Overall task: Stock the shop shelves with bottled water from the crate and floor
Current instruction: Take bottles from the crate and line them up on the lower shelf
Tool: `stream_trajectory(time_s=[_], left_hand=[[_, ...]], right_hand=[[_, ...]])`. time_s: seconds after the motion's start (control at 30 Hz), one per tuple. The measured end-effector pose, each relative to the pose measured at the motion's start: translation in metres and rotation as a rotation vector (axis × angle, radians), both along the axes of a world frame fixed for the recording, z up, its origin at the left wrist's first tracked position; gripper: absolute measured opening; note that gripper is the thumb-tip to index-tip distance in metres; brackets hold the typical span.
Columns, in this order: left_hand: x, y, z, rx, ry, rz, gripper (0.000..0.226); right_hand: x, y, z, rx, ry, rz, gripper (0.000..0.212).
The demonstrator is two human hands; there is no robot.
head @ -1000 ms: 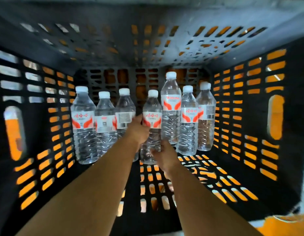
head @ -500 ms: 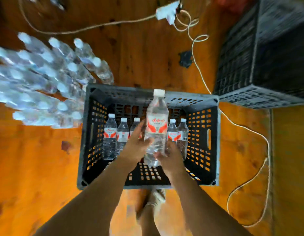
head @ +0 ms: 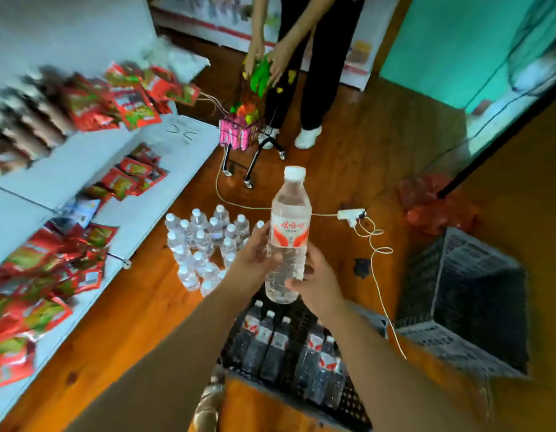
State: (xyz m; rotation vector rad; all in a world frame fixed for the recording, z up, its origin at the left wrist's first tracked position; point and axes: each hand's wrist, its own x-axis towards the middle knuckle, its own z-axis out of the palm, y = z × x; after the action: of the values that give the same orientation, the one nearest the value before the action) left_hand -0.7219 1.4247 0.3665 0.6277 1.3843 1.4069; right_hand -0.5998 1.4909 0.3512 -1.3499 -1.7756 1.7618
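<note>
Beside the white shelves (head: 164, 157), above the crate (head: 353, 400): one water bottle (head: 290, 235) held in two hands.

Shelves with red snack packets (head: 127, 104) fill the left of the frame. At lower centre the black crate holds a row of capped bottles (head: 270, 347). A cluster of loose bottles (head: 205, 241) stands on the wooden floor (head: 139, 307), left of centre. The water bottle is upright at frame centre. The left hand (head: 255, 260) curls round its labelled middle and the right hand (head: 320, 282) wraps its lower body.
</note>
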Motion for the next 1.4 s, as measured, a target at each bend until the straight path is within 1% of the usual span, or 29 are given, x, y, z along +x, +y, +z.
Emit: stream_trajectory(time_s=[0.07, 0.23, 0.33, 0.4, 0.47, 0.6, 0.77, 0.83, 0.9, 1.03, 1.1, 1.17, 1.23, 1.3, 1.4], left_hand=[[-0.014, -0.029, 0.031, 0.032, 0.018, 0.090, 0.051], [-0.054, -0.114, 0.097, 0.100, 0.108, 0.331, 0.053], [-0.084, -0.170, 0.127, 0.144, 0.130, 0.485, 0.056], [-0.106, -0.207, 0.141, 0.172, 0.181, 0.571, 0.054], [-0.131, -0.246, 0.149, 0.198, 0.224, 0.656, 0.054], [-0.178, -0.316, 0.155, 0.219, 0.232, 0.817, 0.061], [-0.245, -0.376, 0.142, 0.136, 0.266, 0.924, 0.062], [-0.271, -0.390, 0.135, 0.097, 0.281, 0.962, 0.059], [-0.295, -0.399, 0.124, 0.053, 0.290, 1.008, 0.062], [-0.330, -0.406, 0.100, -0.066, 0.328, 1.038, 0.063], [-0.372, -0.402, 0.070, -0.135, 0.305, 1.086, 0.066], [-0.374, -0.404, 0.064, -0.189, 0.283, 1.086, 0.068], [-0.393, -0.397, 0.041, -0.257, 0.289, 1.114, 0.064], [-0.419, -0.389, 0.019, -0.279, 0.309, 1.149, 0.061], [-0.455, -0.384, -0.027, -0.275, 0.311, 1.206, 0.062]], right_hand=[[-0.021, -0.016, 0.031, 0.047, 0.020, 0.088, 0.076], [-0.083, -0.076, 0.096, 0.171, 0.126, 0.329, 0.065], [-0.129, -0.118, 0.123, 0.204, 0.193, 0.446, 0.072], [-0.164, -0.148, 0.132, 0.228, 0.232, 0.528, 0.076], [-0.201, -0.180, 0.138, 0.251, 0.262, 0.612, 0.079], [-0.272, -0.245, 0.143, 0.277, 0.287, 0.746, 0.079], [-0.353, -0.304, 0.130, 0.247, 0.250, 0.829, 0.082], [-0.379, -0.320, 0.123, 0.213, 0.239, 0.848, 0.080], [-0.404, -0.331, 0.114, 0.199, 0.205, 0.870, 0.078], [-0.445, -0.340, 0.093, 0.220, 0.132, 0.906, 0.077], [-0.490, -0.335, 0.063, 0.258, 0.093, 0.976, 0.077], [-0.494, -0.337, 0.061, 0.293, 0.061, 0.992, 0.076], [-0.517, -0.333, 0.038, 0.291, 0.053, 1.050, 0.075], [-0.547, -0.327, 0.015, 0.288, 0.050, 1.085, 0.074], [-0.589, -0.323, -0.027, 0.322, 0.051, 1.137, 0.072]])
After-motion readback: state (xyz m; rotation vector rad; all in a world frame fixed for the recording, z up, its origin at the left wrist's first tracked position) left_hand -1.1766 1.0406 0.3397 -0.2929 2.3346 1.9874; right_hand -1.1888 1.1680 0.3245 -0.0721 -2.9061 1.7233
